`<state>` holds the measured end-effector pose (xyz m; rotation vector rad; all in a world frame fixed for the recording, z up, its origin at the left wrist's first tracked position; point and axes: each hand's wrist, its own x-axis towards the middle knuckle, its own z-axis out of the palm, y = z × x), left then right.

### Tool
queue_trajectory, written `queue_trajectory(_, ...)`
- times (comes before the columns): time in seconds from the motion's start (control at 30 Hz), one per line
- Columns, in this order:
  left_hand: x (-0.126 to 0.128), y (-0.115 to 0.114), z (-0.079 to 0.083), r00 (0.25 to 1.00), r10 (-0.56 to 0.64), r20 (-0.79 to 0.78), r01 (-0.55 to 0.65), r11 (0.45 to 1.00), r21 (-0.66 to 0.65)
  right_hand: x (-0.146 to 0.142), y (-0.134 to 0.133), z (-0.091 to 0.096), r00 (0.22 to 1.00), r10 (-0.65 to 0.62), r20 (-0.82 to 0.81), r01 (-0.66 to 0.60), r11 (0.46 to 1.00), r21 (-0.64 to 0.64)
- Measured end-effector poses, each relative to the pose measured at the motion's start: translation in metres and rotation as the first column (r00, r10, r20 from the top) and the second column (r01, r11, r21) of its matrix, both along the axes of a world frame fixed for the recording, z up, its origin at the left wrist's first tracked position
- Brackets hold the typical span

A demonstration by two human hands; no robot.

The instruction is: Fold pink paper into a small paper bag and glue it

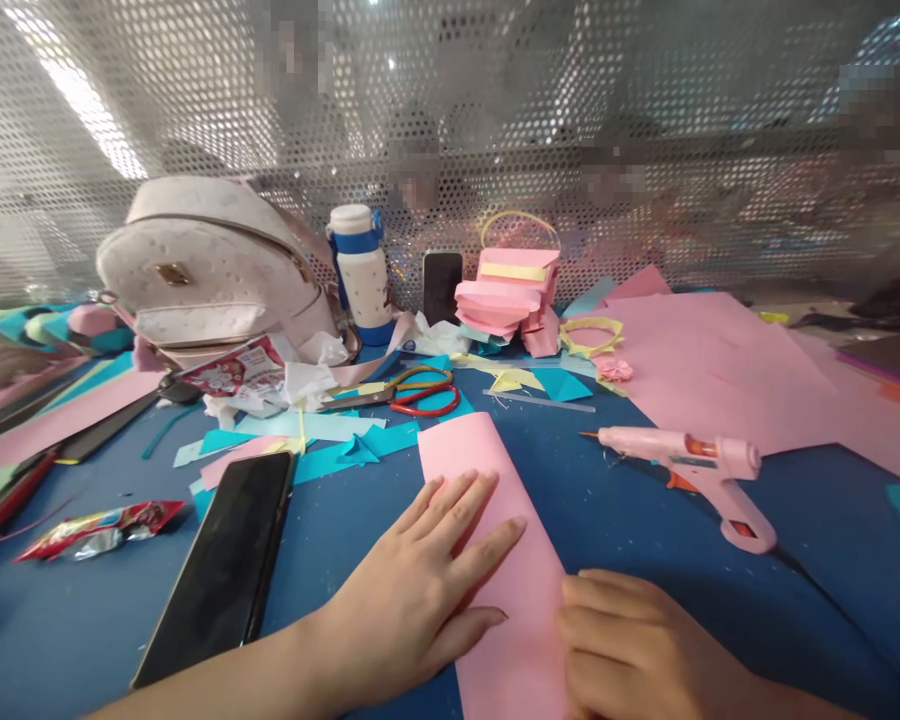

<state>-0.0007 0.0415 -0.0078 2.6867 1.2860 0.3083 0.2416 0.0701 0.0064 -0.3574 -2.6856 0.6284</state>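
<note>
Tabletop (pixel 645 520): hands (pixel 412 590) (pixel 630 640) (left flat) on paper (pixel 480 470)

Left hand (pixel 420 590) lies flat on pink paper strip (pixel 495 540); right hand (pixel 630 650) touches its edge.

A long pink paper strip (pixel 495 520) lies flat on the blue table, running away from the viewer.

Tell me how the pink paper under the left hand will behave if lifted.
Probably floppy: the pink paper looks thin, pressed flat by the left hand, right hand at its edge. Likely very light, sliding easily on the blue table.
</note>
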Motion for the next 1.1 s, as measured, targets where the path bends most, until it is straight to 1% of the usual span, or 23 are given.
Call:
queue_trajectory(0.17, -0.0002, 0.0002, -0.0018, 0.999, 0.023, 0.028, -0.023, 1.000, -0.012, -0.0012, 0.0003, -0.0041, 1.000, 0.014, 0.019, -0.014, 1.000, 0.016)
queue_trajectory(0.53, -0.0017, 0.0001, -0.0047, 0.998, 0.020, 0.052, -0.019, 1.000, -0.024, 0.0001, 0.0010, -0.0088, 0.997, 0.073, 0.003, -0.073, 0.997, 0.031)
queue_trajectory(0.77, -0.0011, 0.0008, -0.0039, 1.000, 0.024, 0.005, -0.024, 0.999, -0.038, 0.0003, 0.0005, -0.0066, 0.996, 0.079, 0.031, -0.079, 0.997, 0.004)
queue_trajectory(0.87, -0.0010, 0.0008, -0.0042, 1.000, 0.021, 0.011, -0.021, 0.999, -0.035, 0.0007, 0.0010, -0.0055, 0.994, 0.104, 0.029, -0.105, 0.994, 0.009)
queue_trajectory(1.1, -0.0020, 0.0005, -0.0052, 1.000, 0.023, 0.015, -0.022, 0.999, -0.047, 0.0009, 0.0010, -0.0063, 0.994, 0.093, 0.056, -0.093, 0.996, -0.002)
